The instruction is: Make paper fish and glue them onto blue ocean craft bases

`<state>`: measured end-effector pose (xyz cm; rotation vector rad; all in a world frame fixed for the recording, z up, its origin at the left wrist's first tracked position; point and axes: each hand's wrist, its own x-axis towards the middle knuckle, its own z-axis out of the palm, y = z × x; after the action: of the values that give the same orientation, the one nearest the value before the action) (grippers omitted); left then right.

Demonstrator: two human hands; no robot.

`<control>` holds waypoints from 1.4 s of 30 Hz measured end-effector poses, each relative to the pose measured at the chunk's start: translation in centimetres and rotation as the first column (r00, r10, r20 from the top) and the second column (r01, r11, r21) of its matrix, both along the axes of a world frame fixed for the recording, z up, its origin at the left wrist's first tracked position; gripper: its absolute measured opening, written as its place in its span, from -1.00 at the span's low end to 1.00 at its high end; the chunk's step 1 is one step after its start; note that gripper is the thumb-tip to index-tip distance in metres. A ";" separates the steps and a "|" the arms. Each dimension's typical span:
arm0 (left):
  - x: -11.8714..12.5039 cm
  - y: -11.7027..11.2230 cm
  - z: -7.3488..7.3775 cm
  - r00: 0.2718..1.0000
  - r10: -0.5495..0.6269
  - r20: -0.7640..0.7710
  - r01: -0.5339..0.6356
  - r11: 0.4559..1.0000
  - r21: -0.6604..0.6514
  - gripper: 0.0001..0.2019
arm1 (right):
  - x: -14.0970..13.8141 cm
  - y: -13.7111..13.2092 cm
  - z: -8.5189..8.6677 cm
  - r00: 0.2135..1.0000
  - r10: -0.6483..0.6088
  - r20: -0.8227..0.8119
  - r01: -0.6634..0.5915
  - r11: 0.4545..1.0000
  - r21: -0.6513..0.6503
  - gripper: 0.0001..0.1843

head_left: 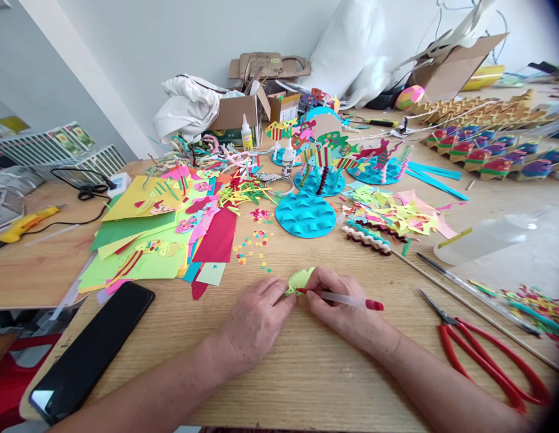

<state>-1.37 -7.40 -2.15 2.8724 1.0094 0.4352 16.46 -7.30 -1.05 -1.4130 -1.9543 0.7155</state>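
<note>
I'm watching a black phone (92,352) lying at the left of the table (279,391). Mid-table, the left hand (256,319) is pinching a yellow-green paper cutout (301,279), possibly a fish. The right hand (340,307) is gripping a red-tipped pen (347,299) against it. Red scissors (487,358) are lying to the right.

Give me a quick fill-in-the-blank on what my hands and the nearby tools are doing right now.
1. The right hand holds a pen whose back end is coloured ____.
2. The yellow-green paper cutout under the pen's tip is held on the table by the ____ hand.
3. The red-handled scissors lie on the table to the ____ of both hands.
Missing words: red; left; right.
</note>
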 end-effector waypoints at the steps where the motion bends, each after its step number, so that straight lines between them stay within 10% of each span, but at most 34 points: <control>1: 0.0 0.0 0.0 1.000 -0.001 -0.004 0.001 1.000 -0.005 -0.75 | 0.0 0.0 0.0 1.000 -0.008 -0.008 0.008 1.000 -0.001 -0.90; 42: 0.0 -0.1 0.2 1.000 0.002 -0.008 -0.002 1.000 -0.008 -0.76 | 0.1 -0.2 0.1 1.000 0.012 0.017 -0.012 0.999 0.029 -0.90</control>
<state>-1.40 -7.47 -1.97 2.8687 1.0133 0.4198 16.54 -7.51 -0.90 -1.3950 -1.9800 0.6797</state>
